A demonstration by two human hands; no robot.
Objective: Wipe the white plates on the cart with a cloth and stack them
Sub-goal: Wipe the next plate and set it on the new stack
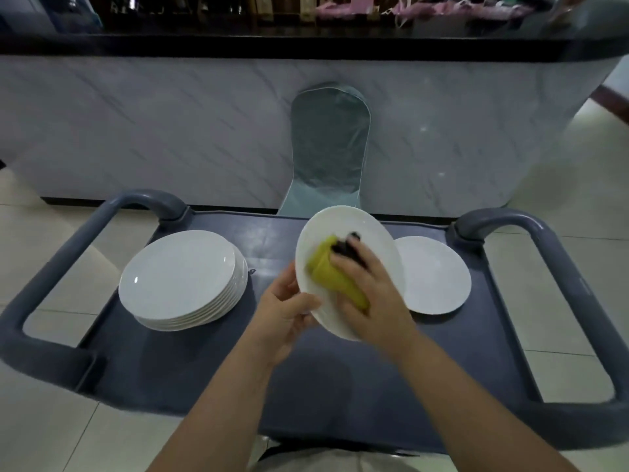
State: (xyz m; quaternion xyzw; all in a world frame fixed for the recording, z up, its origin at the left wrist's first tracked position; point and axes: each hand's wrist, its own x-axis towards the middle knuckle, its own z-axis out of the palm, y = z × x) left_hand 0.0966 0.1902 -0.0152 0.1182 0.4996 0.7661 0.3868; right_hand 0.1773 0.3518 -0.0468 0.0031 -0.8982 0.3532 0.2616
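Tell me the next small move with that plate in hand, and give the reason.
Probably keep rubbing the yellow cloth over the held plate, working toward its upper rim. The right hand presses the cloth on the lower middle only, while the left hand holds the tilted plate by its edge above the cart. Stacking comes afterwards.

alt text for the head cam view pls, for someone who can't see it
The left hand tilts a white plate while the right hand rubs it with a yellow-green cloth, above a grey cart. A plate stack sits left, a single plate right.
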